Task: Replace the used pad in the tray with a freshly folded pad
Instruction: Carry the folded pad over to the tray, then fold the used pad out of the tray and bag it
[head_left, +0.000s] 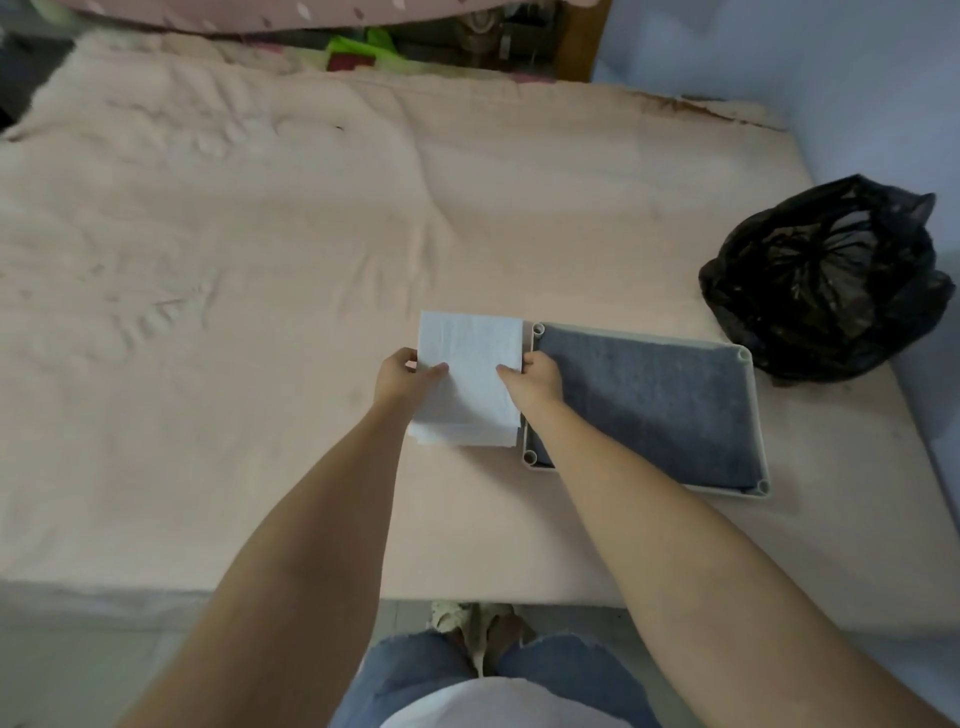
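Lay on the pink bed sheet (311, 234) just left of the tray (756, 415): a white folded pad (470, 364), layered, its right edge touching or nearly touching the tray's left rim. Showed stacked ply edges at its near end, slightly fanned. Was gripped on both sides: left hand (402, 379) at the left edge, thumb laid across the top face, remaining fingers curled under and out of sight; right hand (540, 376) at the right edge, thumb tip pressed on top, other fingers tucked below between pad and tray rim. Closed narrowly on the pad in both cases, a pinch rather than a spread grasp.

Sat beside it, long side running away to the right: a shallow grey-rimmed tray with round corner posts, filled wall to wall by a dark blue-grey used pad (654, 400). Was crossed at its near left corner by the right forearm.

Stood beyond the tray's far right corner, close to it but apart: a crumpled black plastic bag (826, 280), mouth open, near the bed's right edge.

Stretched wide and bare to the left and beyond the pad: wrinkled sheet, ample free room. Ran close below the forearms: the bed's near edge, with jeans-clad knees (415, 670) under it.
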